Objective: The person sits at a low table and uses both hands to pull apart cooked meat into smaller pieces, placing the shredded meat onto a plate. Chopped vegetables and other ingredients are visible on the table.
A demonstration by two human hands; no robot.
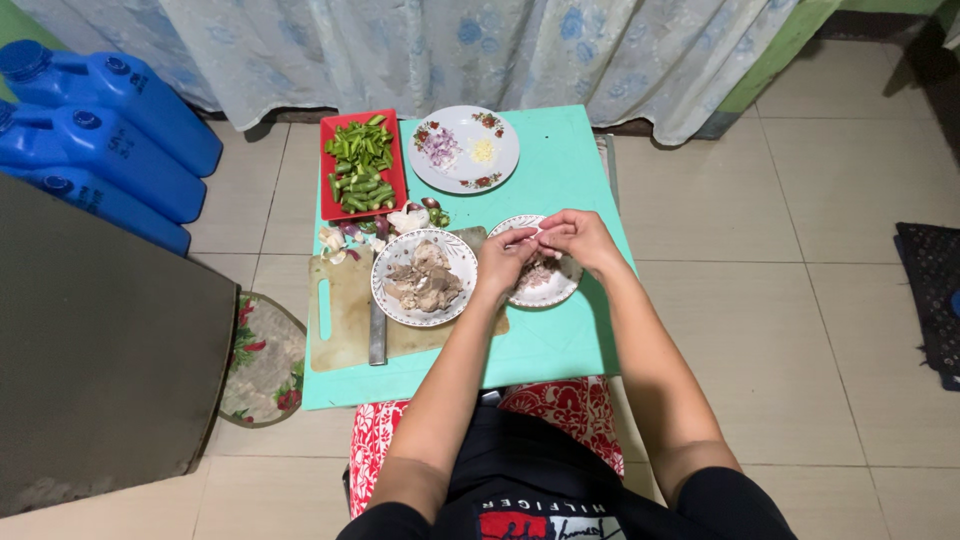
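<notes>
Beige tiled floor (800, 330); floral curtain (480, 50) at 12 o'clock; blue jugs (100, 140) at 10 o'clock; dark cabinet (100, 340) at 9 o'clock; turquoise counter (560, 340) centre; dark mat (930, 290) at 3 o'clock.

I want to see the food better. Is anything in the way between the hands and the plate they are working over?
Nothing visible. The left hand and right hand pinch a small piece of food right above the small plate.
</notes>
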